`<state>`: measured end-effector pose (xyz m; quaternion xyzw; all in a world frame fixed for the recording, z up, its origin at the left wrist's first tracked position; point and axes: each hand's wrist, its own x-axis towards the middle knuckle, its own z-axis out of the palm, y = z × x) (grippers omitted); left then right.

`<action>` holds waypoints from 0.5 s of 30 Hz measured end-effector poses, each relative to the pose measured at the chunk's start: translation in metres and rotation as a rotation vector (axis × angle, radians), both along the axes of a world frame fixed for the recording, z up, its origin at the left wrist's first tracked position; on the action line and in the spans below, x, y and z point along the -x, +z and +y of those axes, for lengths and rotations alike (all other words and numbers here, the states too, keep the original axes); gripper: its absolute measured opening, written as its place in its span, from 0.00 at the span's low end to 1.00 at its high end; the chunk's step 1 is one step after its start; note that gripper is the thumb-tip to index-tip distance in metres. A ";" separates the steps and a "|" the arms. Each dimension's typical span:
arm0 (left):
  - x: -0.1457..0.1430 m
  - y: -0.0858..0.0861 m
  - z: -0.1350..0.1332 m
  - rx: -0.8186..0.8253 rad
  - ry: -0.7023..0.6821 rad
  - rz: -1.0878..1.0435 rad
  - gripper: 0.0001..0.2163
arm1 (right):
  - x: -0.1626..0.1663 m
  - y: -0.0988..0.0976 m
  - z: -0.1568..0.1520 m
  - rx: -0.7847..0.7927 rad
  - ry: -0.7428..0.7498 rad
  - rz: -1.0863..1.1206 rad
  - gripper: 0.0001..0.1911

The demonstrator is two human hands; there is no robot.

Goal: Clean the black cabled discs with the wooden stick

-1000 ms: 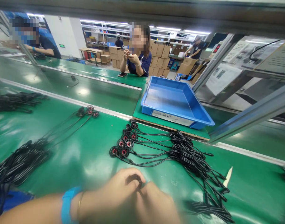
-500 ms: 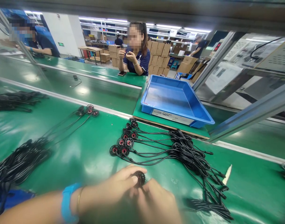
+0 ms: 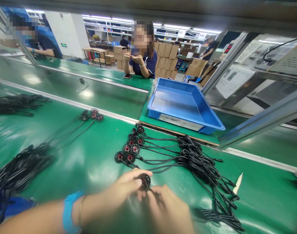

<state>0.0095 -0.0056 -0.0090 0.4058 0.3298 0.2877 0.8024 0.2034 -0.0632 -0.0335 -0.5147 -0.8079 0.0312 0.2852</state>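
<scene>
Between the fingers and thumb of my left hand (image 3: 127, 188) sits a round black disc with a toothed rim (image 3: 145, 181), a little red showing on its face. A black cable (image 3: 156, 195) runs from the disc's lower side, and my right hand (image 3: 169, 208) pinches it close to the disc. Just beyond my hands, several similar discs with red centres (image 3: 130, 157) lie on the green bench (image 3: 94, 169). Their cables lead right into a bundle of coiled black cables (image 3: 192, 156).
A blue tray (image 3: 184, 122) stands beyond the cables, beside a slanted metal post (image 3: 248, 113). More cable bundles (image 3: 24, 169) and discs (image 3: 94, 114) lie on the left. A pale pointed strip (image 3: 238, 183) is at right. A co-worker (image 3: 144, 65) sits across the line.
My right hand has shifted slightly right and away from the disc, showing more of the cable. The disc has turned slightly in my left hand.
</scene>
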 end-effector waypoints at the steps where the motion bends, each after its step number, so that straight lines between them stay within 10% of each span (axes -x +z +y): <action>1: 0.000 0.000 0.000 -0.003 0.014 0.001 0.24 | -0.001 0.002 0.001 -0.001 0.014 0.008 0.05; 10: -0.003 0.007 0.000 0.040 -0.079 0.026 0.21 | 0.005 0.017 0.001 0.090 -0.100 0.332 0.08; 15: -0.003 0.011 -0.005 -0.213 -0.082 0.143 0.20 | 0.005 0.014 -0.001 0.081 -0.086 0.224 0.11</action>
